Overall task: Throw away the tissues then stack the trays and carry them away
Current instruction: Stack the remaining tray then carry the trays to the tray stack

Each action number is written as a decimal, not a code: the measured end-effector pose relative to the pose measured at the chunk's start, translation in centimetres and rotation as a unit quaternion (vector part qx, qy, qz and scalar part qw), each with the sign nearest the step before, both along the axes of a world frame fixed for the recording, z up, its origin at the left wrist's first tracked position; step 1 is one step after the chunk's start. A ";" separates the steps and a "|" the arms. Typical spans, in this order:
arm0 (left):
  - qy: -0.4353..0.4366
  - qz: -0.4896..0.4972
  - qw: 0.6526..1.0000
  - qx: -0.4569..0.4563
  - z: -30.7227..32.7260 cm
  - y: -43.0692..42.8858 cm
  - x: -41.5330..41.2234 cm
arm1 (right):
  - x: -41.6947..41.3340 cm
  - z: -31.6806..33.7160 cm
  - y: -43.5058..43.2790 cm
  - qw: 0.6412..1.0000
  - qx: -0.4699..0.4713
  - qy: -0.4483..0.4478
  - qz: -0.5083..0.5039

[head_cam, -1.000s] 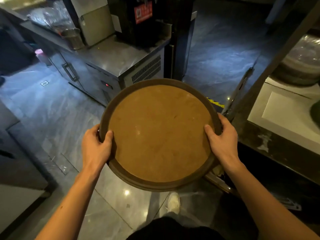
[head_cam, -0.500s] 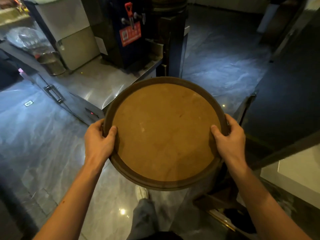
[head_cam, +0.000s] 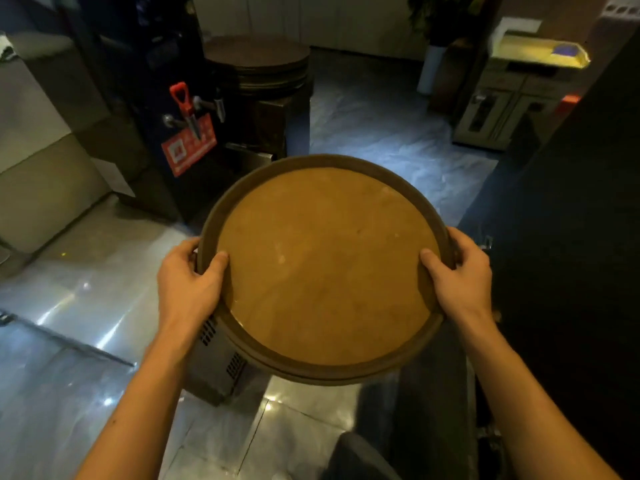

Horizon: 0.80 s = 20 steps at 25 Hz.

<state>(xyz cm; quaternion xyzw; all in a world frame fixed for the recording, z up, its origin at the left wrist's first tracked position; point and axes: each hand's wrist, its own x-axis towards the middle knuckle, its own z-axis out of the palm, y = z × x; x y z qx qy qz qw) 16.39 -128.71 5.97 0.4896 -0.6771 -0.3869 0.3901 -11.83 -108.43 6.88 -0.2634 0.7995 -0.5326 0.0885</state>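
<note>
now held level at waist height over the glossy tiled floor (head_cam: 86, 306): round brown trays (head_cam: 322, 271), stacked, rim clamped by left hand (head_cam: 188, 285) and right hand (head_cam: 460, 278), thumbs inside, fingers beneath. further off, another pile of dark round trays (head_cam: 258, 64) on a cabinet.

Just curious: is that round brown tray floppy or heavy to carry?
Probably stiff: the tray keeps flat though gripped only at opposite edges by the left hand and right hand. Likely light, since the grip looks relaxed. Its raised rim should stop slipping.
</note>
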 end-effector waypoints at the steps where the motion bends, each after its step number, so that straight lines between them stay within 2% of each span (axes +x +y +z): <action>1: 0.010 -0.002 1.000 0.005 0.2 -2.0 -1.3 | -1.1 0.4 -1.7 1.000 -0.012 0.001 -0.006; 6: 0.023 -0.005 1.000 0.009 1.2 -10.2 -8.4 | -8.1 1.3 -9.8 0.999 -0.038 -0.001 -0.013; 14: 0.104 0.086 0.991 0.008 5.5 -22.2 -22.4 | -24.7 4.5 -26.4 0.997 -0.069 0.000 0.041; 20: 0.147 0.131 0.980 0.019 7.5 -30.6 -28.8 | -32.9 7.2 -38.6 0.994 -0.076 0.019 0.080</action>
